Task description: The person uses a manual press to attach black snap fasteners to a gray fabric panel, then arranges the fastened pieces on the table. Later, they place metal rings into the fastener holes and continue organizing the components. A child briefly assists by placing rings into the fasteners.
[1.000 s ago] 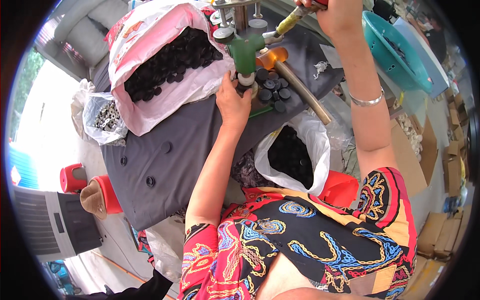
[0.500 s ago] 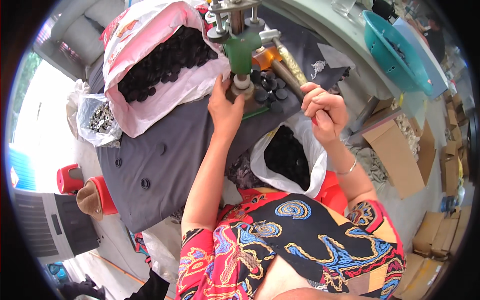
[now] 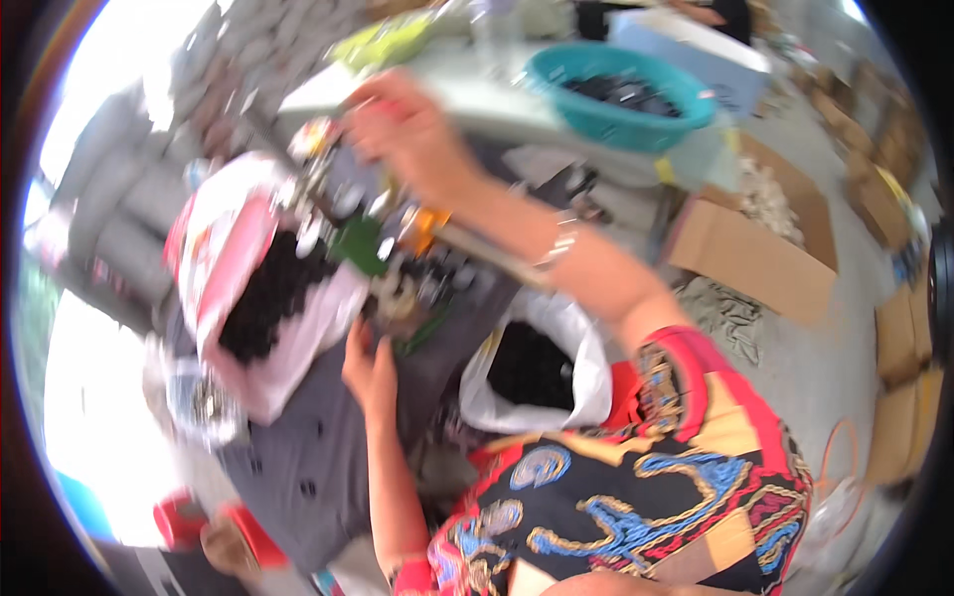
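Note:
A hand press with a green body (image 3: 360, 246) stands on the dark-covered table, blurred by motion. My left hand (image 3: 372, 375) is beside the near side of its base, thumb and forefinger apart, with nothing visible between them. Raised over the far side of the press, my right hand (image 3: 412, 144) is smeared but curled into a fist. A red bit shows in its grip, apparently the end of the press lever; the lever itself is mostly hidden. Small round black parts (image 3: 437, 278) lie to the right of the press, next to an orange piece (image 3: 423, 227) and a bar (image 3: 487, 253).
Left of the press lies a pink-lined sack (image 3: 333, 323) of black parts. A clear bag (image 3: 204, 402) of metal pieces adjoins it. Nearer me is a white bag (image 3: 594, 382) of black parts. A teal basin (image 3: 616, 129) and an open cardboard box (image 3: 755, 248) are at the right.
My right hand has swung from the right of the press up and left to its far side. My left hand stays near the base. The whole view has turned.

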The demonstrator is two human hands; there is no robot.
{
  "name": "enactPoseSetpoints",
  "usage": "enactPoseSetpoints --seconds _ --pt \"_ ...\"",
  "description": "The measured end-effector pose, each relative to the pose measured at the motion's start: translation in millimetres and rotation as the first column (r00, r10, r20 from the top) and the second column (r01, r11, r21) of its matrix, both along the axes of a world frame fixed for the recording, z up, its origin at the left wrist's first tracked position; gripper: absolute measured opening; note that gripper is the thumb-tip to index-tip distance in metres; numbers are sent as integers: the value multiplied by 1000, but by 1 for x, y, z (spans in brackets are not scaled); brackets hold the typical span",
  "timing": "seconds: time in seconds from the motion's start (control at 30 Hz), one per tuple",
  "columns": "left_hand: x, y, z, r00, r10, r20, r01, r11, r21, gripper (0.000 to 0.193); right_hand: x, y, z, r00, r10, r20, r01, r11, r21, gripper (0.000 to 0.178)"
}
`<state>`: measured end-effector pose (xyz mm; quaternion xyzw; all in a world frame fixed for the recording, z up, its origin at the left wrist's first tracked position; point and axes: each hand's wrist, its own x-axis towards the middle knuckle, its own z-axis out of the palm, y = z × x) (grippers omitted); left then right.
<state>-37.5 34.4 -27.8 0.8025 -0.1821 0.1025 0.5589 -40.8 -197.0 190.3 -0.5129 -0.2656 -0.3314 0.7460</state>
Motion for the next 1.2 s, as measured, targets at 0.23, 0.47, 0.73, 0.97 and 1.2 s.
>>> enactPoseSetpoints --seconds 0.23,0.47,0.73,0.97,1.2 --pt "3 5 -1 997 -29 -69 26 998 -55 48 56 -12 18 914 -385 130 406 883 -235 31" --pt "-9 -10 -3 999 -49 -6 49 998 -30 46 6 -98 -147 497 -868 -12 366 221 -904 53" --pt "-32 -34 13 996 -81 44 74 987 145 43 -3 -83 -201 601 -796 -71 -16 76 -997 45" --pt "-51 -27 13 997 -70 36 61 978 199 42 24 -106 -216 609 -792 54 80 -6 -997 26" --pt "-71 -29 24 987 -152 42 141 971 194 40 80 -46 -179 888 -413 203 342 298 -891 29"
